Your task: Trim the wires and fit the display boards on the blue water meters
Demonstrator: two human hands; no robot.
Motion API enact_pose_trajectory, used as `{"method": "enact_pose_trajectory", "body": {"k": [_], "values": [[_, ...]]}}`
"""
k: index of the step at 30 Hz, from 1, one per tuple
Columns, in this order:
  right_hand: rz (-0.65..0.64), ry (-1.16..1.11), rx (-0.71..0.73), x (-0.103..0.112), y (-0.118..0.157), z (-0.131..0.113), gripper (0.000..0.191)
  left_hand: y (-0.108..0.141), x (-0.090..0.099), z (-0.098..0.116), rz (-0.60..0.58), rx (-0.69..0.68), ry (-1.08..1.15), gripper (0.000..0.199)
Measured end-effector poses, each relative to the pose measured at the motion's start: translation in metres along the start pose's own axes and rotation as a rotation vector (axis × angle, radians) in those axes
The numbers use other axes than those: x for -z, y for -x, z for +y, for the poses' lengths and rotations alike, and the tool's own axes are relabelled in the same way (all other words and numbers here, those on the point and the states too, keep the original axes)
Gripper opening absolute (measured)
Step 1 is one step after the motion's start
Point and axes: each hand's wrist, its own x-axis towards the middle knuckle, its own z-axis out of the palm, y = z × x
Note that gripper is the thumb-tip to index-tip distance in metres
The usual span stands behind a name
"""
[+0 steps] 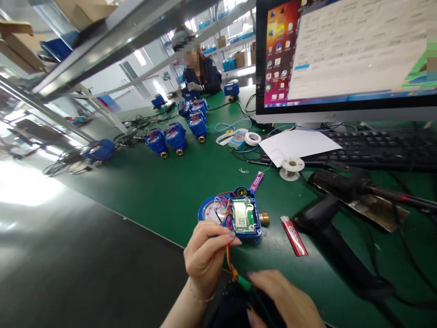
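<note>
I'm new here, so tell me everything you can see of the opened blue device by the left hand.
The blue device has a plastic-looking housing with a round dial, green circuit board, grey display, coloured wires and, on its right, a brass-coloured fitting. It lies open, face up, on the green tabletop. The left hand, pinching wires, overlaps its near edge; contact is unclear.

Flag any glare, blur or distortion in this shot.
Head view: floor blows out to white at far left; head view: right hand looks soft and blurred, left hand and opened blue meter crisper; head view: monitor looks tilted and stretched, likely wide-angle distortion, its window text unreadable.
</note>
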Motion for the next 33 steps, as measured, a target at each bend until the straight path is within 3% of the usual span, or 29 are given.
{"method": "enact_pose_trajectory", "body": {"k": [3,5,7,10,13,18,22,27,33], "values": [[0.218,0.140,-0.121,0.012,-0.021,0.008,0.035,0.007,-0.003,-0.001,-0.050,-0.052,-0.022,0.017],[0.261,0.169,-0.193,0.015,-0.035,0.020,0.042,0.008,-0.006,-0.001,-0.069,-0.069,-0.032,0.013],[0.207,0.122,-0.232,0.015,-0.050,0.036,0.062,0.009,-0.009,-0.002,-0.073,-0.071,-0.044,0.010],[0.027,-0.039,-0.228,0.012,-0.068,0.059,0.090,0.009,-0.011,-0.004,-0.061,-0.048,-0.056,0.009],[-0.052,-0.137,-0.188,0.010,-0.080,0.069,0.093,0.010,-0.011,-0.007,-0.059,-0.013,-0.040,0.009],[0.037,-0.012,-0.207,0.004,-0.076,0.056,0.085,0.016,-0.002,-0.012,-0.073,0.003,0.023,0.009],[0.116,0.060,-0.227,-0.003,-0.066,0.042,0.082,0.024,0.011,-0.018,-0.148,-0.018,0.075,0.007],[0.114,0.086,-0.223,-0.006,-0.062,0.038,0.080,0.029,0.022,-0.024,-0.226,-0.021,0.083,0.008],[0.108,0.131,-0.217,-0.006,-0.062,0.040,0.081,0.024,0.022,-0.022,-0.244,-0.015,0.127,0.008]]}}
